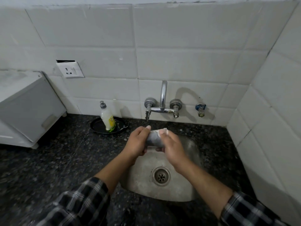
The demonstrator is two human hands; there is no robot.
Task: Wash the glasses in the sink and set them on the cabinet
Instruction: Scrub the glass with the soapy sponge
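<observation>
A clear glass lies sideways in both my hands above the back of the steel sink. My left hand grips one end of it, thumb on top. My right hand wraps round the other end, with white foam at its fingertips. The glass sits just below and in front of the wall tap. The grey cabinet stands at the left on the counter.
A dish soap bottle stands on a black round plate left of the tap. The dark speckled counter surrounds the sink. A tiled wall rises behind and at the right, with a socket and a small valve.
</observation>
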